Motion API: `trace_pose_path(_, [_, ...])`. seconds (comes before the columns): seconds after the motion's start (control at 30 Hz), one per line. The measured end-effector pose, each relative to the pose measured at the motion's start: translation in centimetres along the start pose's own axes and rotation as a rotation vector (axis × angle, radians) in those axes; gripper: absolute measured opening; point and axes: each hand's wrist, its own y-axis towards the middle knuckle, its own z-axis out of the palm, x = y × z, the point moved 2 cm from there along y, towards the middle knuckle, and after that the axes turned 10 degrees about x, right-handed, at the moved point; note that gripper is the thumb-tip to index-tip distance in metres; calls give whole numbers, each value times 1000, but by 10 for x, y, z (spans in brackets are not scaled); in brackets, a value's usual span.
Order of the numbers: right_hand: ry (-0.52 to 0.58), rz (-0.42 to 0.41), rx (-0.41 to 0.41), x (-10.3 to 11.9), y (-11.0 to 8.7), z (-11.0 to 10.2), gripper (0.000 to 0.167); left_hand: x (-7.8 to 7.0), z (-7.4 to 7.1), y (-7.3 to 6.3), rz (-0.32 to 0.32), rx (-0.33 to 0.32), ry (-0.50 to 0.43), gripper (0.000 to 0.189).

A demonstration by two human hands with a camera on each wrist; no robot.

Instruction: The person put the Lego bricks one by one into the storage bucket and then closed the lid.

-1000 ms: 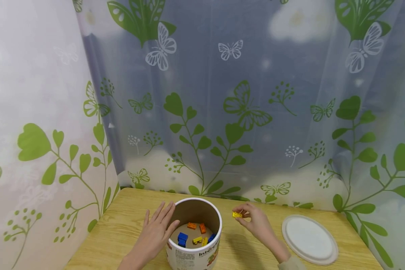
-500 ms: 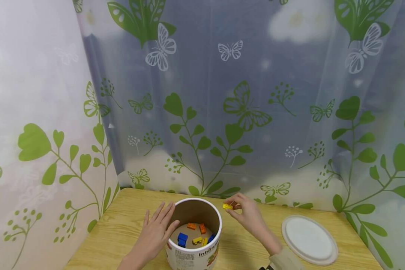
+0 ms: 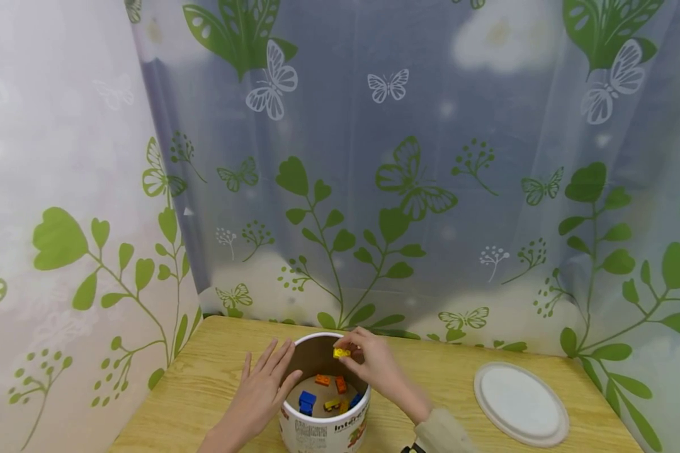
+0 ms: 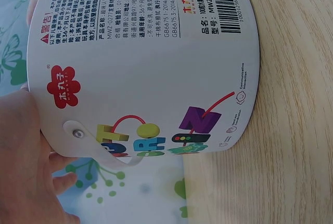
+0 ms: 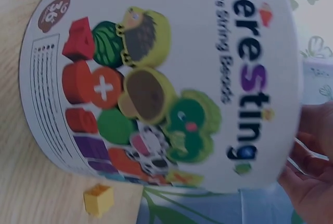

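A white cardboard bucket (image 3: 323, 434) with printed sides stands at the table's front. My left hand (image 3: 257, 390) rests on its left rim, fingers straight and thumb reaching over the opening. Above the bucket's right side, my right hand (image 3: 376, 365) pinches a yellow toy brick (image 3: 342, 353) between thumb and fingers. On the bucket floor lie two orange bricks (image 3: 322, 380), a blue brick (image 3: 306, 401), a yellow brick (image 3: 331, 405) and others near the right wall. The right wrist view shows the right hand (image 5: 312, 167) at the rim; the pinched brick is hidden there.
A round white lid (image 3: 520, 402) lies on the wooden table (image 3: 430, 402) at the right. Another yellow brick (image 5: 98, 200) sits on the table beside the bucket in the right wrist view. A patterned curtain (image 3: 340, 189) hangs behind the table. The bucket has a white handle (image 4: 104, 156).
My right hand has moved left with the yellow brick, from over the table to over the bucket's opening. The left hand has stayed on the rim.
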Motion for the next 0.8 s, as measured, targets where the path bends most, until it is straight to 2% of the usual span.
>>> trace_pose_path(0.37, [12, -6, 69, 4, 8, 19, 17, 1, 1, 1, -6, -4, 11, 64])
trace_pose_path(0.67, [59, 20, 44, 2, 8, 21, 22, 1, 1, 1, 2, -8, 10, 63])
trace_pose_path(0.8, [86, 10, 5, 1, 6, 18, 22, 1, 1, 0, 9, -15, 6, 61])
